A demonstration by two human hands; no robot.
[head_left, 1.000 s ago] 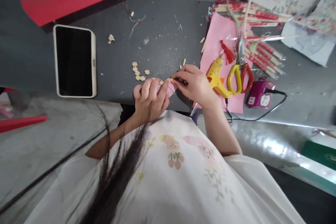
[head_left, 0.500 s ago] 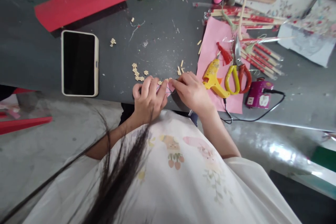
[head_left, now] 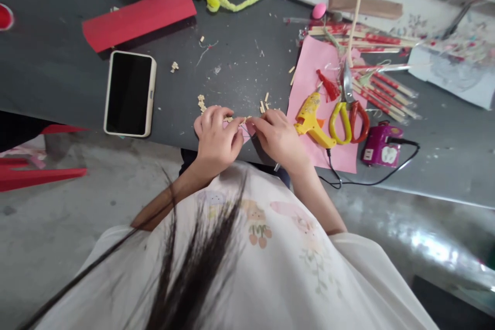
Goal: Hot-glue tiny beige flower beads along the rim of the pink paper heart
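Note:
My left hand point(head_left: 217, 135) is curled at the table's front edge, its index finger and thumb closing at small pale wooden flower-shaped pieces point(head_left: 229, 119). Opposite it, my right hand point(head_left: 279, 136) pinches at the end of the same little row; what its fingertips grip is hidden. Below the fingertips shows a pink paper piece point(head_left: 247, 133) with a thin dark line across it. More flower-shaped pieces point(head_left: 201, 102) lie just beyond my left hand, partly covered by it. Short wooden sticks point(head_left: 263, 106) rest beyond my right fingers.
Right of my hands, a yellow glue gun point(head_left: 312, 119) and scissors point(head_left: 348, 108) lie on a pink sheet point(head_left: 342, 160), near a purple power block point(head_left: 382, 145). Wrapped sticks point(head_left: 381, 94) lie behind. At left are a phone-like device point(head_left: 130, 94) and folded red card point(head_left: 141, 18).
My left hand has shifted slightly, now covering several of the flower-shaped pieces that showed before. My right hand stays nearly in place. The whole view has swung a little.

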